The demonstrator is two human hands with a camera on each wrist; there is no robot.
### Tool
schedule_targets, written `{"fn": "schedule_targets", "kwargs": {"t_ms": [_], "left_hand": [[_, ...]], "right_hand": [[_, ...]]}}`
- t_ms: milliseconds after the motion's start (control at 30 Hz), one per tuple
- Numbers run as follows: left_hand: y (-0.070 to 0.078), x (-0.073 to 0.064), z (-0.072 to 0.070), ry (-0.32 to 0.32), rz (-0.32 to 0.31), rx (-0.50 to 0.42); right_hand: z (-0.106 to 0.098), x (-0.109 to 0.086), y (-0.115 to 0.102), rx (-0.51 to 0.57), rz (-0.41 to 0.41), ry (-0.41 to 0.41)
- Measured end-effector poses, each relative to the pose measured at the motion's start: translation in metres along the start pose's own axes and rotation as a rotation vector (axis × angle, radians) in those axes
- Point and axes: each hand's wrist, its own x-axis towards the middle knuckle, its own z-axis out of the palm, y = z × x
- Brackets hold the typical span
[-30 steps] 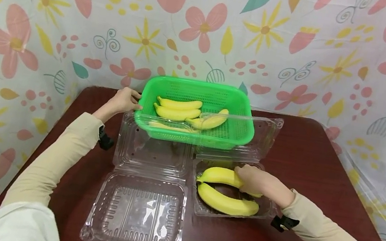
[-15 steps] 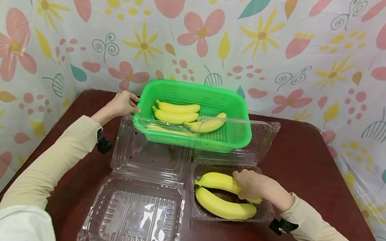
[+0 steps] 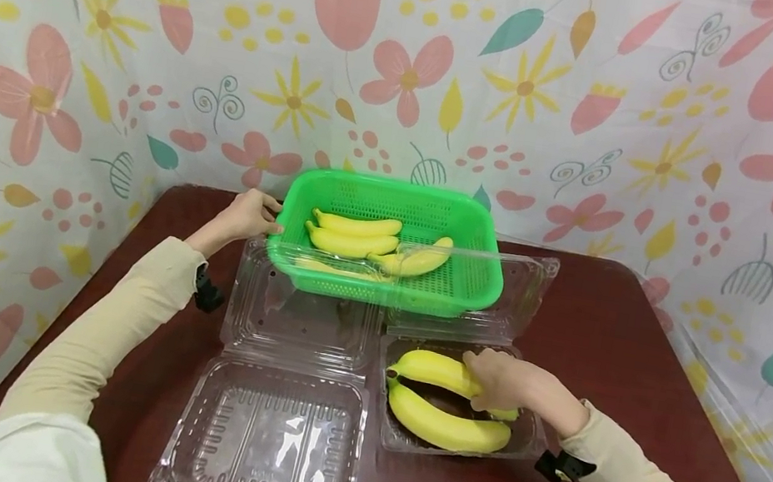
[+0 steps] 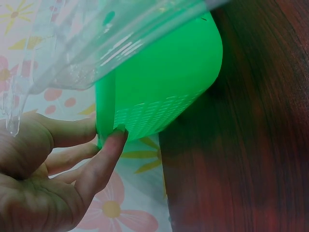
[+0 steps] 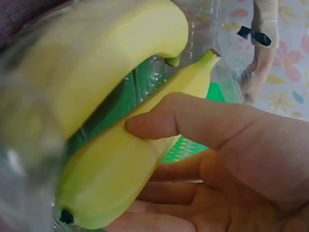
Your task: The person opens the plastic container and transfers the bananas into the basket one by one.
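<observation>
My left hand (image 3: 250,215) grips the left rim of a green plastic basket (image 3: 494,245), pinching it between thumb and fingers in the left wrist view. Several yellow bananas (image 3: 353,244) lie inside the basket. To the front right, my right hand (image 3: 504,382) holds a banana (image 5: 116,174) within a clear plastic clamshell box (image 3: 401,437); the thumb presses on its upper side and the fingers lie along the far side. Beside it in the same box rests a second banana (image 3: 448,428). Both bananas have their stems towards the left in the head view.
A second clear clamshell box (image 3: 276,459) stands open to the left, with no banana in it. Its raised lid (image 3: 303,308) and the right box's lid (image 3: 525,297) lean up against the basket's front. Dark red table (image 3: 613,344); flowered curtain (image 3: 614,49) behind.
The head view has tilted up slightly, so everything sits a little lower in it. Both hands keep their holds, and the bananas and boxes have hardly moved.
</observation>
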Motion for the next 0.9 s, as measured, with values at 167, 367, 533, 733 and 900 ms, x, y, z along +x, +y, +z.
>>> {"fn": "schedule_targets", "kwargs": {"t_ms": [167,367,533,733,900], "left_hand": [[0.002,-0.001,0.000,0.002,-0.001,0.009],[0.003,-0.002,0.000,-0.008,-0.009,0.004],[0.001,-0.002,0.000,0.004,-0.007,0.010],[-0.002,-0.003,0.000,-0.001,-0.010,-0.003],[-0.002,0.000,0.002,0.000,-0.006,-0.009]], "right_hand": [[-0.002,-0.004,0.001,0.005,-0.027,0.031],[-0.005,-0.008,0.001,0.014,-0.042,0.040],[-0.009,-0.010,0.002,0.033,-0.056,0.062],[-0.011,-0.013,0.003,0.056,-0.081,0.089],[-0.012,-0.019,0.007,0.063,-0.080,0.130]]}}
